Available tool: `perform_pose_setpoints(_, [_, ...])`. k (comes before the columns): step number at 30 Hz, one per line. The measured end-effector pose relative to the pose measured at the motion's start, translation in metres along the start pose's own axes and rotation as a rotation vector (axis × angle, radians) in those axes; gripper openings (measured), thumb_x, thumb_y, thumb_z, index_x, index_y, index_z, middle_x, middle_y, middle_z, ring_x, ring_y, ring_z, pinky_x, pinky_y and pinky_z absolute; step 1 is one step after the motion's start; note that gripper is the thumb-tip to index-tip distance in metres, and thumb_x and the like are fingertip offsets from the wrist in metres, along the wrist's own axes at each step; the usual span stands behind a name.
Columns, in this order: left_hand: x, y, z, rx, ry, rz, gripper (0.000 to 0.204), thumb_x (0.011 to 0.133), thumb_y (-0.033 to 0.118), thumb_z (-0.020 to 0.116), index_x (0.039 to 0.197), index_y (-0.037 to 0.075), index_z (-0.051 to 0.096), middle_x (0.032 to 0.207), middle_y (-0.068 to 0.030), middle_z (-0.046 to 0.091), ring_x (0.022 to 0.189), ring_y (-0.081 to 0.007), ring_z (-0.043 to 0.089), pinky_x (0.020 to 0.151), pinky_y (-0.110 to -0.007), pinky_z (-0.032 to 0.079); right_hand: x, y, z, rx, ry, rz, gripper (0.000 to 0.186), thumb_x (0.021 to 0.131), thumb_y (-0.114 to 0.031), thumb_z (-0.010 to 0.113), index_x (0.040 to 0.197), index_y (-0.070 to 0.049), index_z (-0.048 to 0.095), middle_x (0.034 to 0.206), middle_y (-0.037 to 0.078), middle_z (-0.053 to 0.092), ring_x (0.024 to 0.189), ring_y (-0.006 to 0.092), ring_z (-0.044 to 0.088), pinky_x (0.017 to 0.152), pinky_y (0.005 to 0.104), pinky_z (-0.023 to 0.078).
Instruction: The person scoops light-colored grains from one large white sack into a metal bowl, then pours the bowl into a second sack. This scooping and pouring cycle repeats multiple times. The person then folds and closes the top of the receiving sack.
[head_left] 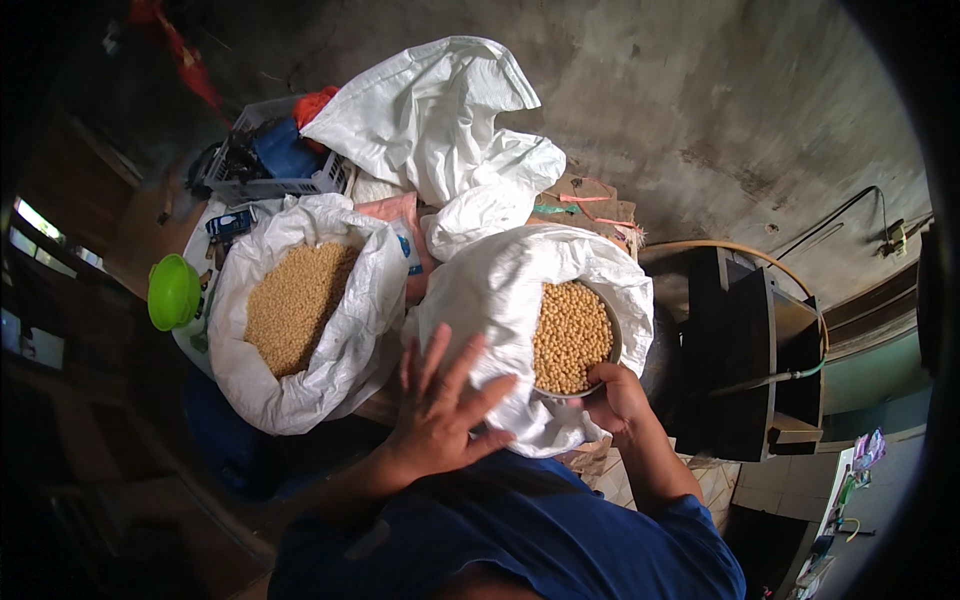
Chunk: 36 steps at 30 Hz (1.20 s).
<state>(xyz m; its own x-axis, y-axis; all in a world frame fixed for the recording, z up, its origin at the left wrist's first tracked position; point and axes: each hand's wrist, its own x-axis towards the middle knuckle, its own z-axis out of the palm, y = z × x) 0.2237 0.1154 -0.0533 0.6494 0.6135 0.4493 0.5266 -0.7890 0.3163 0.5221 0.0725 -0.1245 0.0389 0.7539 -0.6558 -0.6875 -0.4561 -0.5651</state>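
A round metal bowl (617, 336), heaped with pale yellow beans (571, 335) that look like soybeans, sits in the mouth of a white woven sack (478, 292) in front of me. My right hand (622, 402) grips the bowl's near right rim, thumb on top; its other fingers are mostly hidden below. Against the sack's near left side, my left hand (440, 415) is spread open, holding nothing. To the left stands a second white sack (375, 290), its top rolled open, full of smaller-looking pale beans (298, 308).
Behind the sacks lies another crumpled white sack (430, 110). A grey crate (325, 180) holds dark and blue items. At far left is a lime green bowl (173, 292). A dark shelf-like frame (745, 350) and a hose (740, 248) stand at right, by the concrete wall.
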Motion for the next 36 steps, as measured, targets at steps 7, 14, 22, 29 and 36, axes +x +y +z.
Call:
perform_pose_setpoints(7, [-0.024,-0.04,0.028,-0.221,0.122,-0.315,0.044,0.096,0.031,0.067,0.13,0.004,0.06,0.148,-0.0383,0.038,0.137,-0.0546,0.041,0.114,-0.054,0.033,-0.053,-0.009,0.0,-0.022,0.028,-0.059,0.049,0.084,0.001,0.05,0.133,0.006,0.052,0.111,0.018,0.068,0.091,0.0324,0.072,0.063,0.0459,0.063])
perform_pose_setpoints(14, [-0.055,-0.067,0.08,-0.128,0.039,-0.255,0.053,0.09,0.027,0.069,0.134,0.0,0.057,0.148,-0.0358,0.041,0.132,-0.0541,0.045,0.111,-0.06,0.037,-0.08,-0.017,0.055,-0.019,-0.184,-0.096,0.058,0.081,0.002,0.049,0.139,0.006,0.048,0.114,0.024,0.067,0.087,0.0351,0.073,0.065,0.048,0.065])
perform_pose_setpoints(22, [-0.082,-0.074,0.077,-0.365,-0.087,-0.229,0.052,0.095,0.035,0.067,0.135,0.003,0.058,0.141,-0.0252,0.051,0.136,-0.0462,0.044,0.112,-0.06,0.036,-0.053,-0.008,0.178,-0.19,-0.393,-0.042,0.056,0.082,0.005,0.05,0.138,0.006,0.047,0.112,0.02,0.068,0.09,0.032,0.072,0.061,0.0428,0.066])
perform_pose_setpoints(29, [-0.116,-0.068,-0.011,-0.519,-0.222,-0.154,0.062,0.107,0.042,0.052,0.162,0.017,0.035,0.169,-0.0271,0.012,0.156,-0.0472,0.015,0.123,-0.053,0.027,-0.005,0.015,0.3,-0.518,-0.414,-0.209,0.063,0.083,0.008,0.048,0.145,-0.001,0.043,0.116,0.018,0.063,0.086,0.0287,0.07,0.058,0.0432,0.064])
perform_pose_setpoints(36, [-0.167,-0.082,-0.115,-1.119,-0.057,-0.345,0.053,0.106,0.023,0.059,0.154,0.006,0.046,0.142,-0.0165,0.061,0.13,-0.028,0.059,0.109,-0.037,0.046,0.101,0.066,0.351,-1.22,-0.376,-0.932,0.098,0.079,0.011,0.051,0.164,-0.007,0.007,0.152,0.022,0.045,0.12,0.0389,0.057,0.086,0.0455,0.056])
